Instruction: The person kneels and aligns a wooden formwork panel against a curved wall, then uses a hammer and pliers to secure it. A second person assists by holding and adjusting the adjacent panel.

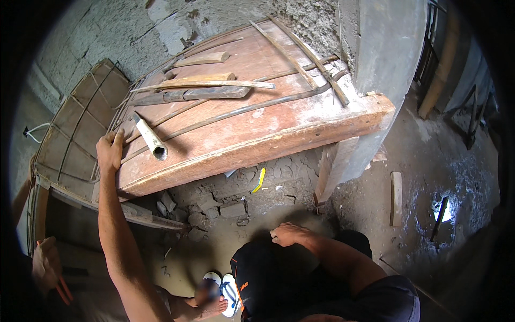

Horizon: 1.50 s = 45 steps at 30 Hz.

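Note:
My left hand [110, 151] reaches up to the left end of a wooden formwork box [236, 153], its fingers closed round a thin steel bar [174, 114] that runs across the boards. Just right of it lies a white pipe-like tube [149, 138] with a dark pointed piece sticking out of its far end. My right hand [287, 234] is by my knee, fingers curled in; anything inside them is hidden. Farther back on the boards rest a dark-bladed tool [193, 95], probably a machete, and a narrow wooden strip [236, 83].
More steel bars form a grid over a panel [80, 126] at the left. Two wooden strips [308, 53] lean by a concrete column [381, 59]. Below are rubble [201, 217], a yellow strip [259, 180] and a wood block [396, 198]. Another person's arm [22, 190] shows at far left.

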Available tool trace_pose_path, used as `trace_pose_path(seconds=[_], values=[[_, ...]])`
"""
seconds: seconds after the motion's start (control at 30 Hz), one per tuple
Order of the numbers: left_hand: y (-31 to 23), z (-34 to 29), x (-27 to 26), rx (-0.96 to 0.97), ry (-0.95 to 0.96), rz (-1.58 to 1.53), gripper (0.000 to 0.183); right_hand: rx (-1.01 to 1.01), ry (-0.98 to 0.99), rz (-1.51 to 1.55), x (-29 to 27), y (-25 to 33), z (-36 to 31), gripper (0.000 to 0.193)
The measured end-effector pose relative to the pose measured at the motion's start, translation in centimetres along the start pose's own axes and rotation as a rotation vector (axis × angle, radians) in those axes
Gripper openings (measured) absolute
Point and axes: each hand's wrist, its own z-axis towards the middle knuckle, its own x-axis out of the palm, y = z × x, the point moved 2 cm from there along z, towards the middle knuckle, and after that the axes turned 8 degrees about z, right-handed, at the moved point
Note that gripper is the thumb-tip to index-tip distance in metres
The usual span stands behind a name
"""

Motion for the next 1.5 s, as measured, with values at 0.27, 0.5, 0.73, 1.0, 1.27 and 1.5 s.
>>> trace_pose_path(seconds=[0.27,0.5,0.73,1.0,1.27,1.5], values=[[0.1,0.1,0.1,0.030,-0.011,0.021,0.052,-0.014,0.006,-0.006,0.0,0.1,-0.1,0.030],[0.4,0.3,0.2,0.032,-0.012,0.012,0.052,-0.007,-0.023,0.006,0.2,0.0,-0.2,0.030],[0.9,0.5,0.4,0.007,-0.009,0.017,0.054,0.022,0.002,-0.009,0.2,0.1,0.1,0.029],[1.2,0.6,0.5,0.013,-0.012,0.024,0.057,0.075,0.034,0.020,0.2,0.3,-0.1,0.031],[0.9,0.4,0.2,-0.019,0.000,0.019,0.059,0.081,0.077,0.000,-0.4,0.8,-0.1,0.030],[0.6,0.5,0.0,-0.026,-0.008,0.041,0.061,0.112,0.078,-0.002,-0.2,1.0,-0.1,0.030]])
